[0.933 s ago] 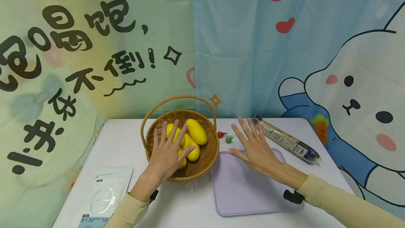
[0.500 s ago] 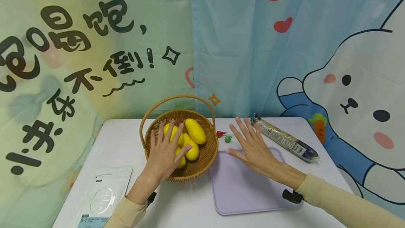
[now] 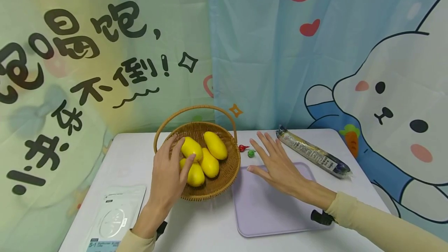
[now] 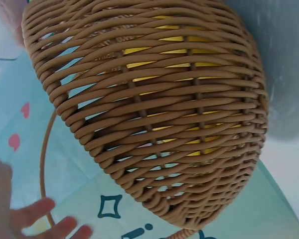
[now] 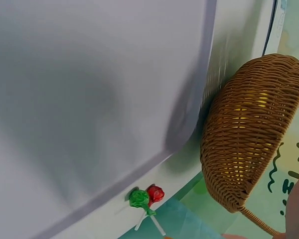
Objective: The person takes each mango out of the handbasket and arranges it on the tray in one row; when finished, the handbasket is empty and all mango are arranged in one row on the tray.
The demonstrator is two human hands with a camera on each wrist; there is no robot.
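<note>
On the bench [image 3: 133,154], the left hand [image 3: 168,174] is curling over the wicker basket's [image 3: 229,168] near rim, fingers closing around a yellow mango [image 3: 191,148] on top. A loose pinch could be letting it roll back among the others. The right hand [image 3: 280,164] is lying open, fingers spread, on the purple mat [image 3: 266,213].

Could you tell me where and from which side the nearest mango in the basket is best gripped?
Grip the front mango across its narrow middle, from above: the basket wall blocks its sides, and another mango crowds its right. The left hand already sits there.
</note>
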